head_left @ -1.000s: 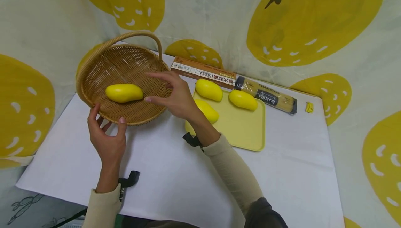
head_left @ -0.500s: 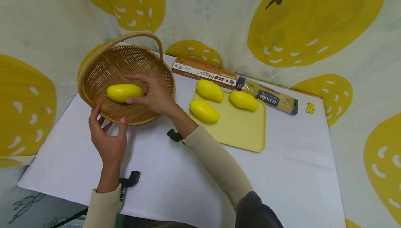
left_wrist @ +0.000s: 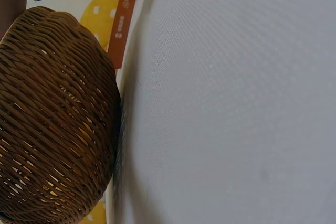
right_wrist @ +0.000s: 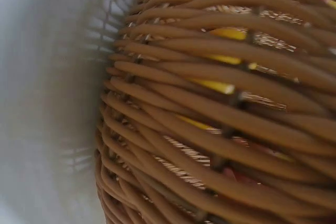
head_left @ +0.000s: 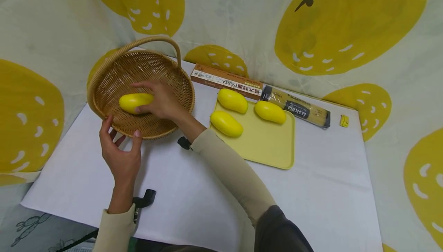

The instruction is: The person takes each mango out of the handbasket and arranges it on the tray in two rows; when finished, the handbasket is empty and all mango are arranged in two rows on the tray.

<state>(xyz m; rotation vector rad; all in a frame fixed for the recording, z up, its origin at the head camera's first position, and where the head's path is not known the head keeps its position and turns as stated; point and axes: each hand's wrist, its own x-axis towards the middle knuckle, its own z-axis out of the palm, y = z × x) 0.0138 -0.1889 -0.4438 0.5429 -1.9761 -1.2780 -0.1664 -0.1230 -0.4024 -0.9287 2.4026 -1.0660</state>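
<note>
A wicker basket (head_left: 149, 62) with an arched handle stands at the left of the table. Inside it lies a yellow mango (head_left: 131, 102). My right hand (head_left: 160, 99) reaches over the rim and holds the mango's right end between thumb and fingers, covering that end. At the near rim, my left hand (head_left: 121, 156) grips the basket, thumb and fingers spread along the edge. The left wrist view has the woven wall of the basket (left_wrist: 52, 114) at its left. Up close in the right wrist view, yellow shows through the weave of the basket (right_wrist: 173, 108).
Right of the basket, a pale yellow tray (head_left: 266, 146) bears three more mangoes (head_left: 233, 100). Behind it lie a pasta box (head_left: 226, 80) and a spaghetti packet (head_left: 295, 106). A small yellow wrapped piece (head_left: 344, 121) sits near the table's right edge.
My right hand has moved left and into the basket, from beside the mango onto its right end. The left hand has stayed at the basket rim.
</note>
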